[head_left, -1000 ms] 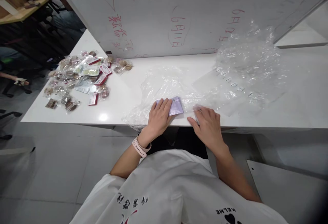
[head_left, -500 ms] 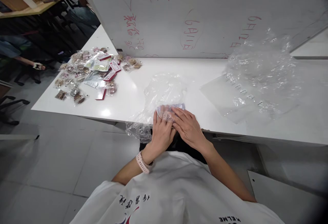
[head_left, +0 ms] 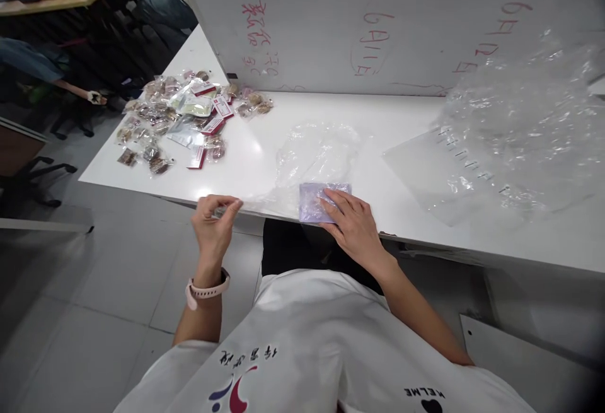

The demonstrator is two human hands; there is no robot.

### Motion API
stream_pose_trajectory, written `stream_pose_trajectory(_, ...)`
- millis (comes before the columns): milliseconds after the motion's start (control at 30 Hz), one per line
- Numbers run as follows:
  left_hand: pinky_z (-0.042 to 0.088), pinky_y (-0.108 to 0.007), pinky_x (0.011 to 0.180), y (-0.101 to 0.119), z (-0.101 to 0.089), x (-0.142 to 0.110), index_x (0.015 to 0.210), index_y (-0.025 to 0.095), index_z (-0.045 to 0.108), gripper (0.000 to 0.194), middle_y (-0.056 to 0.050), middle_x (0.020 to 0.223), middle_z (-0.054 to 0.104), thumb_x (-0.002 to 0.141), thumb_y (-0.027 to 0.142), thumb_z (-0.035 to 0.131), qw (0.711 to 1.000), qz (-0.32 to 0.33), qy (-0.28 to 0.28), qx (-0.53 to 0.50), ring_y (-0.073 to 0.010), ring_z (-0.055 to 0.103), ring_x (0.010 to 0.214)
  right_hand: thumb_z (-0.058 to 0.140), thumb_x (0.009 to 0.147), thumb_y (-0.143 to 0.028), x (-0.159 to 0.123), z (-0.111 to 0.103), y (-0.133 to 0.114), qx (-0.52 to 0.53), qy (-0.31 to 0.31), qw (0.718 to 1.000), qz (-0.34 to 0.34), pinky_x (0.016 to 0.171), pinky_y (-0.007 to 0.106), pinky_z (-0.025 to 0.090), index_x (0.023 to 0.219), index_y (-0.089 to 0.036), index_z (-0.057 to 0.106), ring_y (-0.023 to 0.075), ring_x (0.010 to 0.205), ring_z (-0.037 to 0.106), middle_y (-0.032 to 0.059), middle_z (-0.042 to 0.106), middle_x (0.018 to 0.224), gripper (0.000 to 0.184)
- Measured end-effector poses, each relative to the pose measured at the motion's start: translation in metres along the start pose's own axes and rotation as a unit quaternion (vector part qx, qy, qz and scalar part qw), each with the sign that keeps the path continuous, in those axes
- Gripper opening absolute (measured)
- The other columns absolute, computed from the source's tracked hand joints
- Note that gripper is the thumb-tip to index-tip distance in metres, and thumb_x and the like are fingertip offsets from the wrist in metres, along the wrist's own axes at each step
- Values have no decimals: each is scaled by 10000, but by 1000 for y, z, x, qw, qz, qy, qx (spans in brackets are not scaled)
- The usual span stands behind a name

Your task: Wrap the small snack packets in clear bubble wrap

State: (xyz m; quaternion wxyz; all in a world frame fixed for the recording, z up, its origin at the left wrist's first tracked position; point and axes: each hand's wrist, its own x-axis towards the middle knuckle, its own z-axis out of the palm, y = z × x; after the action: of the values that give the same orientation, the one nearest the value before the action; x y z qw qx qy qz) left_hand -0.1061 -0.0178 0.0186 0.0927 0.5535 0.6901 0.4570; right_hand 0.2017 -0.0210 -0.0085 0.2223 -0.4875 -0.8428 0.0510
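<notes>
Desk [head_left: 227, 176], white; whiteboard [head_left: 312, 28] standing along the far edge. Left to right:

1. Packets [head_left: 161, 126], heaped toward the left end; red boxes [head_left: 213, 125] among them.

2. Left hand [head_left: 211, 221], at the near edge: thumb and forefinger pinched on clear film [head_left: 316, 151].

3. Film, stretched from that pinch along the near edge to the purple box; remainder spread loose behind, toward the desk's middle.

4. Purple box [head_left: 309, 202], flat at the near edge, mid-desk. Crinkled gloss on top, probably film; cannot tell whether wrapped beneath.

5. Right hand [head_left: 352, 221]: fingers spread on the box top, pressing, no visible grip.

6. Clear sheets [head_left: 416, 176], flat, right of centre; crumpled plastic [head_left: 529, 123] heaped beside and over them, toward the far edge.

Handling, as judged: best pulled low and level, tension even to avoid tearing; box best pinned firmly, clear of the edge; creases best smoothed outward.
</notes>
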Motion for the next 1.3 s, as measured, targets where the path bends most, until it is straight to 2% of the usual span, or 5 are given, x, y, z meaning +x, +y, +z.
stream_pose_trajectory(133, 479, -241, 645, 8, 8, -28, 794, 188, 550, 225, 38, 702, 553, 851, 386, 641, 959, -166, 186, -135, -101, 520, 620, 473, 1028, -391, 0, 1, -2, -3, 10, 1000, 6, 1023, 438, 403, 1406, -263, 564, 273, 1355, 482, 73, 540, 1494, 410)
stream_pose_trajectory(267, 514, -269, 575, 23, 22, -76, 947, 164, 618, 357, -34, 758, 666, 930, 511, 532, 918, -274, -101, -269, -135, 591, 608, 480, 1025, -392, 0, 2, -2, -2, 4, 1000, 4, 1024, 442, 391, 1413, -261, 560, 276, 1350, 479, 78, 536, 1497, 417)
stream_pose_trajectory(533, 492, -405, 1049, 73, 68, -56, 1225, 209, 651, 348, -104, 1270, 677, 1009, 439, 505, 978, 3, -110, -175, -229, 629, 1199, 507, 1015, -371, 0, 2, -1, -7, 9, 1000, -9, 1029, 435, 382, 1403, -239, 559, 271, 1355, 461, 90, 533, 1495, 413)
stream_pose_trajectory(800, 243, -521, 1253, 68, 92, -42, 1542, 259, 360, 657, -118, 1570, 445, 962, 450, 601, 869, 341, -359, -20, -271, 371, 1489, 534, 996, -278, -8, 7, 12, 64, 46, 996, -36, 903, 412, 499, 1122, -209, 673, 260, 1062, 631, 97, 714, 1141, 200)
stream_pose_trajectory(1300, 472, -436, 1054, 63, 88, -3, 1388, 280, 540, 473, -88, 1366, 645, 939, 365, 662, 865, 264, -413, -109, -257, 610, 1251, 598, 973, -384, 5, -15, 41, 160, 27, 986, -40, 1083, 433, 455, 1436, -275, 490, 243, 1314, 550, 71, 624, 1382, 488)
